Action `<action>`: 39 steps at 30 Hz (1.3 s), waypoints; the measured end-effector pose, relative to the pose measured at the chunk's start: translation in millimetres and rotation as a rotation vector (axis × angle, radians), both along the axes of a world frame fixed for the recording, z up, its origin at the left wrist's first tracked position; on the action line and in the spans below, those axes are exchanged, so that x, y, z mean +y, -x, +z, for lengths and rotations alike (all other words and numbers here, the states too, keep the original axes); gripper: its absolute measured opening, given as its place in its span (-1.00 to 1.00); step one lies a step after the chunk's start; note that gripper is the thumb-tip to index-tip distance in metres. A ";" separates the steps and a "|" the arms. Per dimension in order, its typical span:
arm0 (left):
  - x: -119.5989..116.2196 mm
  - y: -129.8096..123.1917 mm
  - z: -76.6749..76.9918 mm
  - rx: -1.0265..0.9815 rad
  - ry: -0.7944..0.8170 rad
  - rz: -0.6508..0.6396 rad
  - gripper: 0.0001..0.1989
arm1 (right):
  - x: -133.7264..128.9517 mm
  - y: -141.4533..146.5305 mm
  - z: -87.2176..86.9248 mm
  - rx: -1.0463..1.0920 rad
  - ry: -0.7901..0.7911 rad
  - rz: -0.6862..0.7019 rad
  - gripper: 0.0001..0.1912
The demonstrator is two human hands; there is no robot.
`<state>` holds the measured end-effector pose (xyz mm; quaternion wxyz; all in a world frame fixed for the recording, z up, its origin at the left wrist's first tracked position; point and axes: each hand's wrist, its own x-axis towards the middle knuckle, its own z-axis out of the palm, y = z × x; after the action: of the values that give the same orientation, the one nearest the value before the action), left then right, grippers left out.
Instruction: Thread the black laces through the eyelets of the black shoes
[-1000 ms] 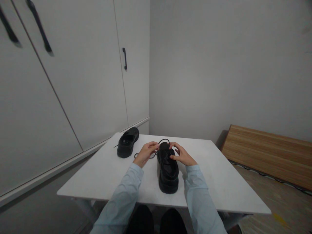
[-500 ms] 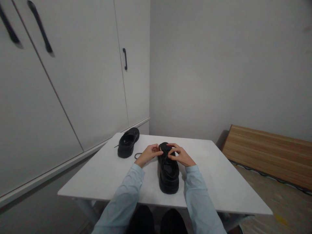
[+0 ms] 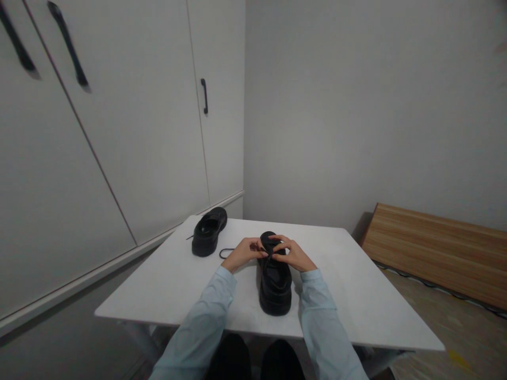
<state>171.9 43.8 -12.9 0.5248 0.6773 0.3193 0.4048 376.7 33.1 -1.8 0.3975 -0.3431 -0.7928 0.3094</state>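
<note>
A black shoe (image 3: pixel 276 295) stands on the white table with its heel toward me and its toe pointing away. Over its lacing, my left hand (image 3: pixel 246 253) comes in from the left, thumb and finger pinched on the dark shoelace. A loop of that shoelace (image 3: pixel 225 253) lies on the tabletop just left of the hand. My right hand (image 3: pixel 292 253) reaches in from the opposite side, its fingers curled in a pinch at the lacing, close to the left fingertips. The small bit of lace between the fingers is dark against the shoe and hard to make out.
A second black shoe (image 3: pixel 206 232) sits at the table's far left corner, a lace end sticking out beside it. White cabinets (image 3: pixel 158 132) line the left, and a grey wall rises behind the white table (image 3: pixel 356 295). A wood-grain board (image 3: pixel 431 248) is at the right.
My left fingertips have moved slightly down and right along the lacing, nearer to my right fingertips. My right hand has shifted very little. Both shoes stay in place.
</note>
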 end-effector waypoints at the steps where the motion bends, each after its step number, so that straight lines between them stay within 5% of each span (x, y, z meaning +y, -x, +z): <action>1: 0.2 -0.2 -0.7 -0.003 0.000 0.000 -0.73 | 0.1 0.2 -0.1 -0.002 -0.001 -0.002 -0.93; 11: -1.2 1.0 1.8 0.186 -0.174 0.133 -0.77 | 0.4 5.7 -3.0 0.003 -0.015 -0.041 -0.92; 17: -5.2 -1.3 6.4 0.244 -0.328 0.185 -0.58 | -0.2 6.4 -2.3 0.005 -0.028 -0.043 -0.94; 22: -10.4 -5.1 11.0 0.242 -0.375 0.095 -0.33 | -3.0 6.0 2.9 0.017 0.007 -0.034 -0.95; 32: -10.0 -5.4 8.4 0.115 -0.254 -0.053 -0.39 | 0.3 1.9 -0.3 0.068 0.056 -0.011 -0.92; 39: -9.0 -3.8 8.3 0.133 -0.281 -0.043 -0.43 | -0.3 2.2 0.6 0.095 0.058 -0.030 -0.86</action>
<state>175.7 34.8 -4.6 0.4111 0.7760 0.2788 0.3886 374.5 32.7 -1.2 0.4294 -0.3513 -0.7583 0.3423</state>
